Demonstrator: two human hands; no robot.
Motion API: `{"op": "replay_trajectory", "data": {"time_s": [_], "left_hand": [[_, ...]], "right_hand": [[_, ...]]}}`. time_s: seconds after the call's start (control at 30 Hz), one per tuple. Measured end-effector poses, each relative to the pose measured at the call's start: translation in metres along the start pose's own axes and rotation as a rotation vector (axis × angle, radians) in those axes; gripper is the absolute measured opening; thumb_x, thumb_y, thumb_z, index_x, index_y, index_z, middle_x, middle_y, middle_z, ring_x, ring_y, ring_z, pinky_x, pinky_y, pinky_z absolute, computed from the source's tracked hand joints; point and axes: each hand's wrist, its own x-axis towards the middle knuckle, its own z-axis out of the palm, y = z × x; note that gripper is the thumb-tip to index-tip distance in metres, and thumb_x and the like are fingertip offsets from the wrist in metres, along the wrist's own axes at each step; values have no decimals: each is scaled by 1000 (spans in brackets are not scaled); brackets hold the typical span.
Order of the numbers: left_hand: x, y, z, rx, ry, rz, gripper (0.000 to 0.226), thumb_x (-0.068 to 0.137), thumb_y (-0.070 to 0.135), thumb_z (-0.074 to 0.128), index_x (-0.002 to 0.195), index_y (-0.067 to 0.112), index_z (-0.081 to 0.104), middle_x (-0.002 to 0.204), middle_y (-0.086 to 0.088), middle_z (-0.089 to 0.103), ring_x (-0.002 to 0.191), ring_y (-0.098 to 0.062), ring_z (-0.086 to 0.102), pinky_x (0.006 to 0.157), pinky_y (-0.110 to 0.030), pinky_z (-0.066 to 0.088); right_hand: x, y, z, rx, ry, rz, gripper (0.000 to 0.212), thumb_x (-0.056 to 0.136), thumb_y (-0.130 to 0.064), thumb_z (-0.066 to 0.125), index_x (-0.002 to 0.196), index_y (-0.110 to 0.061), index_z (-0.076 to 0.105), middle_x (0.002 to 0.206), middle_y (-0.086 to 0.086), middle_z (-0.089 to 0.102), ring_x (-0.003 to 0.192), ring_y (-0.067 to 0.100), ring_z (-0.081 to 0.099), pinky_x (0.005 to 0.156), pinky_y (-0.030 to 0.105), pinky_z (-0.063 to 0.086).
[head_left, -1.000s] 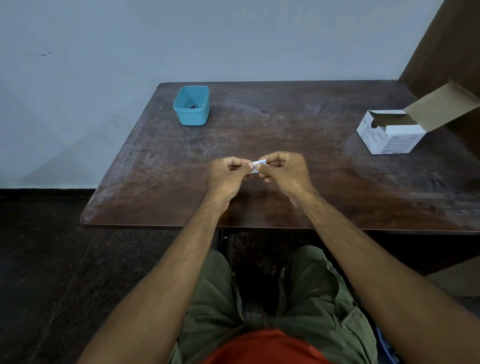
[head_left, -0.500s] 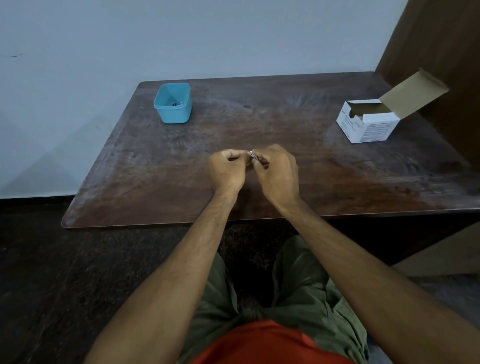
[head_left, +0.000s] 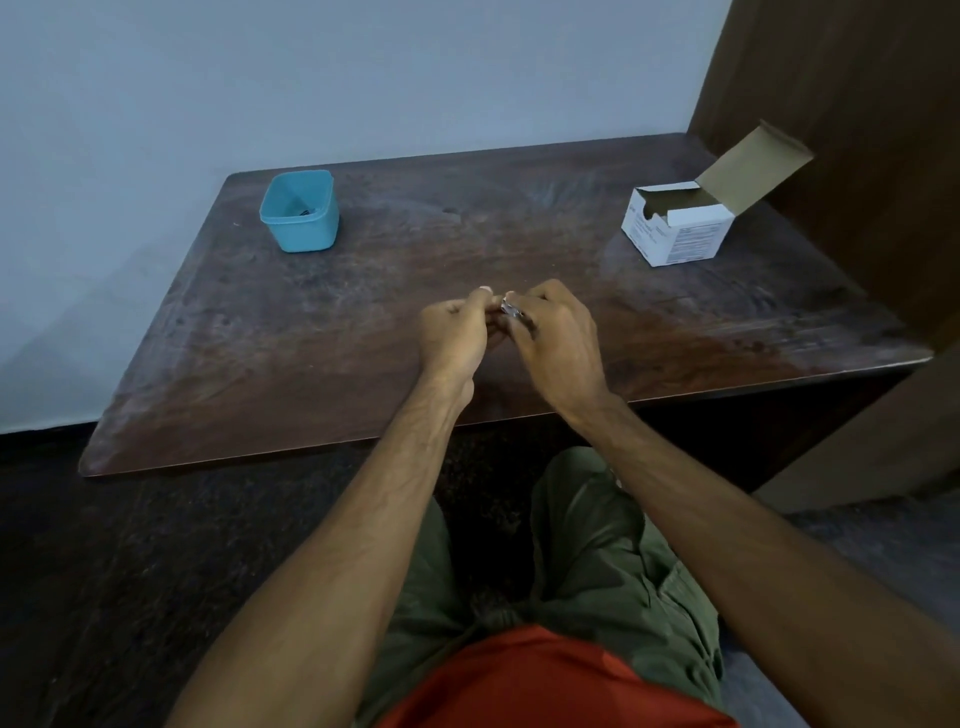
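Both hands meet over the middle of the dark wooden table (head_left: 311, 364). My left hand (head_left: 454, 332) and my right hand (head_left: 556, 338) have curled fingers and pinch a small white and silvery packet (head_left: 510, 310) between their fingertips. Most of the packet is hidden by the fingers; only a crumpled bit shows. A small blue plastic tub (head_left: 301, 213) stands at the far left of the table with a small dark item inside. A white cardboard box (head_left: 675, 228) with its flap open stands at the far right.
A pale wall runs behind the table. A brown wooden panel (head_left: 857, 156) rises at the right, close to the white box. My knees in green trousers sit under the table's near edge.
The packet showed as a flat white strip between the fingertips a second ago; now it looks smaller and crumpled, more covered by the right fingers. The head camera has shifted, so the table sits further left.
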Motion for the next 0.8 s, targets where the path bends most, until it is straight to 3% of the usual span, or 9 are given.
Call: {"op": "replay_trajectory", "data": {"time_s": [0.13, 0.27, 0.43, 0.63, 0.8], "left_hand": [[-10, 1, 21, 7, -100, -16, 22, 93, 12, 56, 83, 0, 71, 76, -11, 72, 64, -13, 69, 60, -22, 58], [-17, -6, 51, 69, -214, -21, 20, 94, 12, 56, 86, 1, 71, 78, -10, 71, 68, -14, 68, 70, -25, 57], [-29, -28, 104, 189, -321, 47, 20, 93, 6, 54, 83, 8, 70, 73, -4, 70, 63, -10, 64, 60, -20, 53], [-55, -71, 178, 421, -516, 151, 18, 91, 9, 58, 79, 15, 70, 80, -6, 73, 77, -20, 71, 77, -37, 59], [-83, -119, 234, 762, -731, 362, 12, 88, 13, 62, 96, 14, 71, 93, 3, 73, 88, -14, 68, 88, -36, 54]], "right_hand": [[-4, 16, -21, -7, 42, 27, 17, 86, -11, 67, 103, -10, 72, 88, 7, 64, 72, 12, 56, 63, 24, 43], [-8, 42, -48, 40, 128, 115, 11, 84, -12, 69, 93, -14, 74, 84, 3, 68, 74, 12, 61, 69, 31, 53], [-21, 84, -83, 67, 221, 244, 10, 82, -14, 71, 91, -15, 74, 85, 1, 69, 78, 14, 63, 73, 37, 55], [-58, 147, -136, 38, 311, 349, 10, 84, -13, 69, 92, -17, 72, 89, -3, 68, 82, 8, 61, 75, 25, 53], [-105, 208, -175, 5, 351, 506, 13, 87, -14, 65, 98, -16, 71, 95, -3, 65, 81, 5, 60, 72, 16, 51]]}}
